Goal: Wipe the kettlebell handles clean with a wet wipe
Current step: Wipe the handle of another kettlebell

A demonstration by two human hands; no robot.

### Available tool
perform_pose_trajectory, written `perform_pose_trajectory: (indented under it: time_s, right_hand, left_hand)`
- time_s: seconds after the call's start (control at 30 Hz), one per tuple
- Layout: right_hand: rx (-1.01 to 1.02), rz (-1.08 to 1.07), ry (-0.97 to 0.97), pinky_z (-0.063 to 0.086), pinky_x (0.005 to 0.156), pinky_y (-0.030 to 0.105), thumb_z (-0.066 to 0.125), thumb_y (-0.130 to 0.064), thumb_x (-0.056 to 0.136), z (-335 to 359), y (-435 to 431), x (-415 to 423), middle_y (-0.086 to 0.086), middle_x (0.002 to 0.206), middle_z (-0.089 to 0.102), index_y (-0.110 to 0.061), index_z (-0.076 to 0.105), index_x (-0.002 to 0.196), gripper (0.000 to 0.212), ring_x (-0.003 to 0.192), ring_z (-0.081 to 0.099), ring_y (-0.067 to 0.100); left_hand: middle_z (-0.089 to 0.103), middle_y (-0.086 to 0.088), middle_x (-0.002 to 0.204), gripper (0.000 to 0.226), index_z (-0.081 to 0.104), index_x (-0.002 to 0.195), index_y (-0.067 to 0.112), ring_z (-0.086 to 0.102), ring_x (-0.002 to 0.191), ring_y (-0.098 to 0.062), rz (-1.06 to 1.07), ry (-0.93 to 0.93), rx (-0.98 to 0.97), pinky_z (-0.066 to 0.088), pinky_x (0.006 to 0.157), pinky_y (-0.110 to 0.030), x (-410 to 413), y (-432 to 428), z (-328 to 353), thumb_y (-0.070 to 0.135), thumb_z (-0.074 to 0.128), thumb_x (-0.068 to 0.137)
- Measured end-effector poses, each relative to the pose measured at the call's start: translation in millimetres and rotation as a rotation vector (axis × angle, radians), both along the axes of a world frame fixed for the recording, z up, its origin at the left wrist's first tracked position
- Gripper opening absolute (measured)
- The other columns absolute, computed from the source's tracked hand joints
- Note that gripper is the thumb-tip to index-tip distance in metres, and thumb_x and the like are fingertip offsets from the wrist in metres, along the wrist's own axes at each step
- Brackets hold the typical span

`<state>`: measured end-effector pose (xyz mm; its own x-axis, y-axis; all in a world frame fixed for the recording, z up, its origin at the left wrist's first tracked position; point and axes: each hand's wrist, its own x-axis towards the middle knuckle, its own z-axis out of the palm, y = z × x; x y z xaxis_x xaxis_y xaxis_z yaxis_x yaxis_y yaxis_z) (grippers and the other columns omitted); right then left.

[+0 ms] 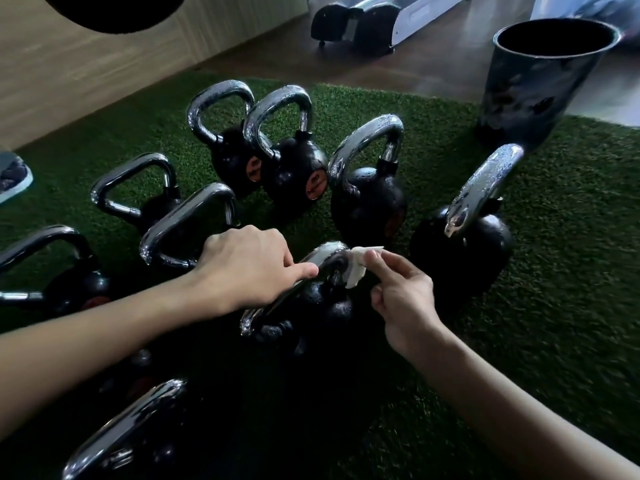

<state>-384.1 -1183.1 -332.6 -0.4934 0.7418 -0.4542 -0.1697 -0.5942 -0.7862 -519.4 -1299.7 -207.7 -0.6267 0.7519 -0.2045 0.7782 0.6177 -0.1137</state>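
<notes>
Several black kettlebells with chrome handles stand on green turf (536, 271). The nearest centre kettlebell (322, 313) has its handle (325, 254) running from lower left to upper right. My left hand (242, 268) grips that handle from above, with the index finger stretched along the bar. My right hand (401, 299) pinches a small white wet wipe (358, 268) and holds it against the handle's far end. To the right stands another kettlebell (460, 244) whose handle (485, 185) is beaded with droplets.
A dark cylindrical bin (533, 81) stands at the turf's back right corner. Exercise equipment (374, 19) sits on the wooden floor behind. More kettlebells crowd the left and near side; one handle (124, 431) lies close below my left arm. A shoe (14, 174) shows at the far left.
</notes>
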Motion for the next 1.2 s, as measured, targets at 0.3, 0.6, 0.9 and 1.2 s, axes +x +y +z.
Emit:
perform_pose_trajectory:
  time_s: [0.3,0.6,0.9,1.2]
  right_hand:
    - [-0.451,0.27,0.107,0.043,0.047,0.016,0.082,-0.016,0.07,-11,25,-20,-0.008,0.083,0.058,-0.014,0.073,0.101,0.033,0.049,0.038,0.002]
    - [-0.141,0.352,-0.054,0.038,0.05,0.015,0.084,-0.013,0.08,-22,8,-30,-0.002,0.081,0.071,-0.01,0.078,0.107,0.028,0.046,0.046,-0.001]
    - [0.628,0.053,-0.234,0.05,0.066,0.011,0.088,-0.026,0.078,-20,-18,-50,-0.013,0.087,0.078,-0.031,0.076,0.101,0.026,0.075,0.07,-0.007]
    - [0.831,0.121,-0.275,0.05,0.07,0.019,0.088,-0.035,0.077,-21,2,-68,-0.018,0.091,0.073,-0.02,0.083,0.096,0.024,0.074,0.063,-0.003]
  left_hand:
    - [0.07,0.005,0.086,0.06,0.076,0.101,0.043,0.066,0.093,-0.024,0.027,-0.097,-0.036,0.043,0.075,-0.033,-29,6,-2,0.088,0.041,0.081]
    - [0.058,0.004,0.056,0.06,0.065,0.047,0.038,0.064,0.073,-0.025,0.087,-0.191,-0.018,0.049,0.072,-0.033,-61,13,-3,0.086,0.048,0.078]
    - [0.049,0.011,0.034,0.076,0.068,0.057,0.018,0.056,0.052,-0.018,0.159,-0.254,0.069,0.04,0.057,-0.028,-79,-7,-17,0.089,0.046,0.074]
    - [0.075,-0.008,0.073,0.088,0.076,0.076,0.007,0.065,0.063,-0.023,0.25,-0.304,0.07,0.049,0.065,-0.033,-89,-7,-21,0.09,0.048,0.07]
